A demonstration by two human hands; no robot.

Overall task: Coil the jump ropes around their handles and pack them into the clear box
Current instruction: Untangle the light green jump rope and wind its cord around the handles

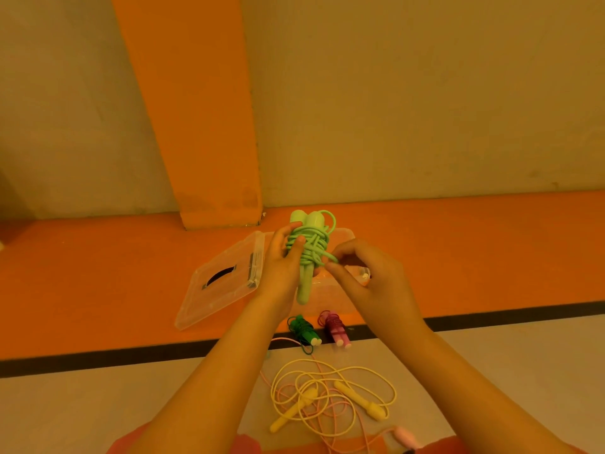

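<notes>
My left hand [283, 267] grips a light green jump rope [307, 247], its two handles held together upright with the cord wound around them. My right hand [363, 276] pinches the cord's loose end at the bundle's right side. Behind the hands lies the clear box [342, 235], mostly hidden, with its lid [222, 283] open to the left. On the floor below, a coiled dark green rope [304, 330] and a coiled pink-purple rope [335, 327] lie side by side. Nearer me lie a loose yellow rope [330, 398] and a loose pale pink rope [404, 435], tangled together.
The box sits on an orange floor strip along a beige wall [425, 109] with an orange pillar [196, 126]. A black line [491, 317] separates the orange strip from the grey floor [98, 411] where the loose ropes lie.
</notes>
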